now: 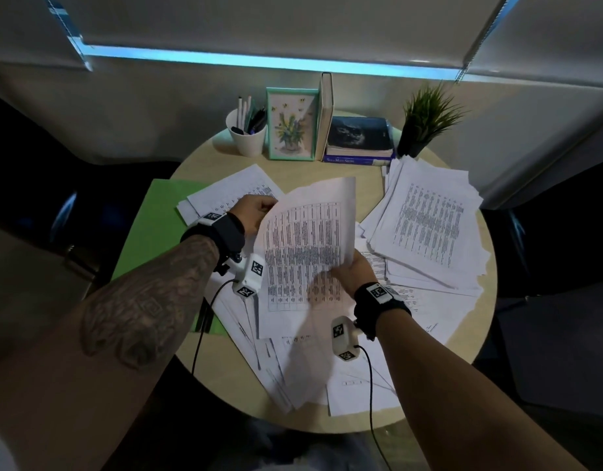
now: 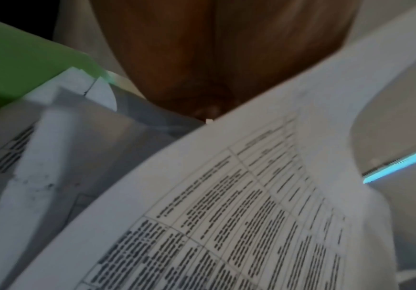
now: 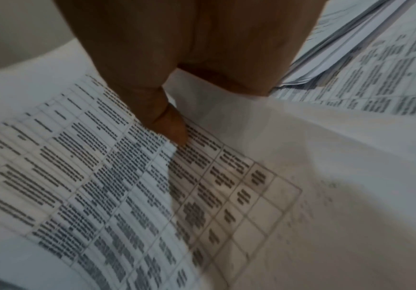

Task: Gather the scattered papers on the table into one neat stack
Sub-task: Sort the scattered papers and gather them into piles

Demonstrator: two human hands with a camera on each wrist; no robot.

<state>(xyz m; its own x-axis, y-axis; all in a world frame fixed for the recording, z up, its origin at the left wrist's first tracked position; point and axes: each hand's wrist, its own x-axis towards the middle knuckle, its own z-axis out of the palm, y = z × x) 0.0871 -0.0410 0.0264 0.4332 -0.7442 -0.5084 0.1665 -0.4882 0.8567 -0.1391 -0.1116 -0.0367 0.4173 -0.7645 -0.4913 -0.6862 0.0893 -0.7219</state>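
Both hands hold a bundle of printed sheets [image 1: 306, 246] lifted above the middle of the round table [image 1: 204, 362]. My left hand [image 1: 259, 209] grips its upper left edge. The right hand [image 1: 352, 266] pinches the right edge, thumb [image 3: 169, 125] on the printed table of the top sheet [image 3: 77, 176]. In the left wrist view the held sheets [image 2: 226, 215] curve upward in front of the palm [image 2: 214, 58]. A thick, uneven pile of papers [image 1: 429, 226] lies at the right. Loose sheets [image 1: 306, 375] are spread beneath my hands, and more sheets [image 1: 232, 188] lie at the upper left.
A green folder [image 1: 157, 226] lies on the table's left side, partly under papers. Along the back stand a white pen cup [image 1: 247, 137], a framed flower picture [image 1: 291, 125], an upright book [image 1: 325, 113], stacked books [image 1: 359, 141] and a potted plant [image 1: 425, 120]. Dark chairs flank the table.
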